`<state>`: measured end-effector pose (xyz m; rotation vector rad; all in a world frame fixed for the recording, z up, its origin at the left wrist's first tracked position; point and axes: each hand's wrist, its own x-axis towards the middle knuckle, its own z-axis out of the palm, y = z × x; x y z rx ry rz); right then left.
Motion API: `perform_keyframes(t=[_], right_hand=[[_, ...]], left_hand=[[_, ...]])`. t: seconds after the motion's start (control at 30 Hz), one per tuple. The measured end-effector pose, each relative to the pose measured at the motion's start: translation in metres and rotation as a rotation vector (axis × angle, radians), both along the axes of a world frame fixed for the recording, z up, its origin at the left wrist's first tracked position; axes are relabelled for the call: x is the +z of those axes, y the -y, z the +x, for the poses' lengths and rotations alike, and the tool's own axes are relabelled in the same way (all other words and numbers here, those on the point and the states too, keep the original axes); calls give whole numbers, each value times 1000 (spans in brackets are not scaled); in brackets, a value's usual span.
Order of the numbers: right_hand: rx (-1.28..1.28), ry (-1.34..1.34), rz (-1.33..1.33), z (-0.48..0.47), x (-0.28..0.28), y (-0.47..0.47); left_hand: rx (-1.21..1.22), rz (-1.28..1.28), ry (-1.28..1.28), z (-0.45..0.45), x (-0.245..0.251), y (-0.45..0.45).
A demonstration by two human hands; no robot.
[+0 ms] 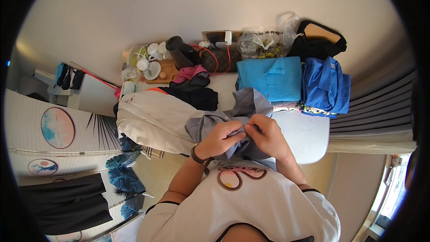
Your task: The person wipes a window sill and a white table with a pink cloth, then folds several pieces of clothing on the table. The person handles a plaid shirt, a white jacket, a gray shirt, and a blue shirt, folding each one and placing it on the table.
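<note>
A grey buttoned shirt (252,102) lies bunched at the table's near edge, its collar towards the far side. My left hand (221,139) pinches the shirt's front between thumb and fingers; a dark watch or band sits on that wrist. Close against it, my right hand (267,134) pinches the same part of the cloth. The fingertips of both hands almost meet, and whatever small part they hold is hidden. A white garment (154,119) spreads over the table to the left of the shirt.
Folded light-blue (278,77) and dark-blue clothes (326,84) are stacked on the white table (302,134) at the right. Behind stand a hair dryer (181,52), a wooden tray (169,70), a brown patterned case (215,61) and a plastic bag (268,40). Dark trousers (67,205) hang on a folding screen.
</note>
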<state>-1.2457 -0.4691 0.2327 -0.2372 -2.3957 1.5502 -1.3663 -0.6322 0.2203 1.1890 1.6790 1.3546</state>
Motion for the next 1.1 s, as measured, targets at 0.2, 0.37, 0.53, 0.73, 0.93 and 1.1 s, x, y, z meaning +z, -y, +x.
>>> perform_keyframes(t=[0.2,0.37,0.53,0.73,0.93,1.1], right_hand=[[47,8,-143,0,-4,-2],[107,-184,-75,-1,-4,-3],[153,-347,-3,-3,-1,-1],[70,-392,199,-1,0,8],[-7,-212,-13,13,2,-8],[93,34,-295,18,-1,-18]], left_hand=[[102,105,-66,14,5,-8],[125,66,9,17,0,-5],[231,74,306,28,-6,-1],[306,157,624,18,-9,3],[166,9,495,13,1,5],[44,-94,447,8,6,1]])
